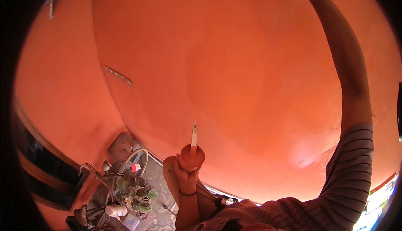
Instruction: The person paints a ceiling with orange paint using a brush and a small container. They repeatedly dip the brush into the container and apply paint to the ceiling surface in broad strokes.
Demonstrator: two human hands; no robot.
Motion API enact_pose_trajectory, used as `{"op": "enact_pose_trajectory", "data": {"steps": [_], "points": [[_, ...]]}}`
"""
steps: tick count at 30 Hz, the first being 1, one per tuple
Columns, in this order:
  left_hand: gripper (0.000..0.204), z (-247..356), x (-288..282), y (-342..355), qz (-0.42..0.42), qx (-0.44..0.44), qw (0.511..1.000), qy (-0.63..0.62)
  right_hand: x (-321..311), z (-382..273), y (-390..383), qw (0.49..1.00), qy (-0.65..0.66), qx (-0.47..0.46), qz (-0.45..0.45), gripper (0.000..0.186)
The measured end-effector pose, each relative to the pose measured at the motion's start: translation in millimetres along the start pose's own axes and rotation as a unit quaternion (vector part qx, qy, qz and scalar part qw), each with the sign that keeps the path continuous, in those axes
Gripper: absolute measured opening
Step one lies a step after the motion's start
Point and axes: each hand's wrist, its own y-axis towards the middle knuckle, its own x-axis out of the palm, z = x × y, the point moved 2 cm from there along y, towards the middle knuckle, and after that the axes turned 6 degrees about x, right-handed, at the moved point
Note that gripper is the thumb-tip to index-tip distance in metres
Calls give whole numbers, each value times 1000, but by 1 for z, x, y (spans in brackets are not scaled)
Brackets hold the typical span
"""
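My left hand (187, 176) is wrapped round a small orange cup (191, 164), low in front of me, with a dark band at the wrist. A flat pale stick (194, 135) stands up out of the cup; its lower end is orange. Whether it is a brush handle I cannot tell. My right arm (351, 63), in a striped sleeve, is stretched high along the orange wall (234, 72). The right hand lies beyond the upper edge, so its fingers and anything in them are hidden.
A strip of hooks (118, 76) is on the wall near the corner. Below left are bicycle handlebars (93, 170), a leafy plant (138, 192), a pale pinkish container (116, 211) and a clear plastic box (131, 221). A dark-paned window (46, 170) lies at the far left.
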Motion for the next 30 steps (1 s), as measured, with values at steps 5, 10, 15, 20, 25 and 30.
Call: {"op": "enact_pose_trajectory", "data": {"steps": [5,10,15,20,25,30], "points": [[45,-6,-8,1,61,-14,997,-33,49,-79,-165,918,146,-365,-53,34],[46,-6,-14,7,27,6,999,-15,84,-52,-221,875,394,-198,-199,30],[46,-5,-20,8,36,2,999,-7,25,81,-75,850,522,69,-30,11],[47,-5,-22,11,51,-6,999,-13,3,89,-55,943,182,-219,173,8],[44,-5,-23,10,45,-24,998,-32,23,-32,-248,914,145,-377,-47,36],[45,-3,-30,6,30,-16,999,-24,36,-16,-242,875,415,-161,-189,18]]}}
